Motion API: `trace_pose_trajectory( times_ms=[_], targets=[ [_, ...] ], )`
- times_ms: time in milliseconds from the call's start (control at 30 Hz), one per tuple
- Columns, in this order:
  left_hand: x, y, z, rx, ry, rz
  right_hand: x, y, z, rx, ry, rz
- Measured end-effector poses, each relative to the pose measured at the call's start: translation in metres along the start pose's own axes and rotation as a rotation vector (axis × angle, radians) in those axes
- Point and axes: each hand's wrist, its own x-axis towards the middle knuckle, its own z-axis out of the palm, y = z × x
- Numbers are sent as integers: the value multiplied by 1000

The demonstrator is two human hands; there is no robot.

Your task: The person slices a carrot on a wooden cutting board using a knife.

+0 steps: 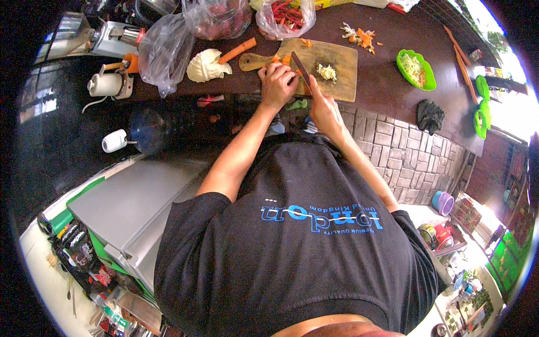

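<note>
My left hand (278, 86) is curled over a wooden cutting board (347, 84), its fingers pressing on a piece of carrot they mostly hide. Orange carrot chunks (286, 59) show just beyond the knuckles. In my right hand (325, 111) is a knife (300, 67), its dark blade slanting up and left beside the left fingertips. Right of the blade lies a small heap of finely chopped pale garlic (326, 72). A few carrot scraps (306, 42) sit by the board's far edge.
Left of the board are a cabbage piece (205, 65), a carrot (238, 50) and a plastic bag (164, 54). Beyond it stands a bag of red chillies (288, 17). To the right are peelings (362, 38), a green bowl of shredded vegetables (414, 69) and a crumpled black bag (430, 116).
</note>
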Motion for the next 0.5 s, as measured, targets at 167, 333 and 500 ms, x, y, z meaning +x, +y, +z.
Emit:
trace_pose_trajectory(
  times_ms=[167,333,500],
  targets=[
    [-2,4,3,39,-6,-68,-15,12,1,20,-33,2],
    [-6,2,7,42,21,-78,-42,-8,-18,-15,-78,59],
    [-5,4,6,22,22,-86,-48,0,-18,-60,-81,80]
  ],
)
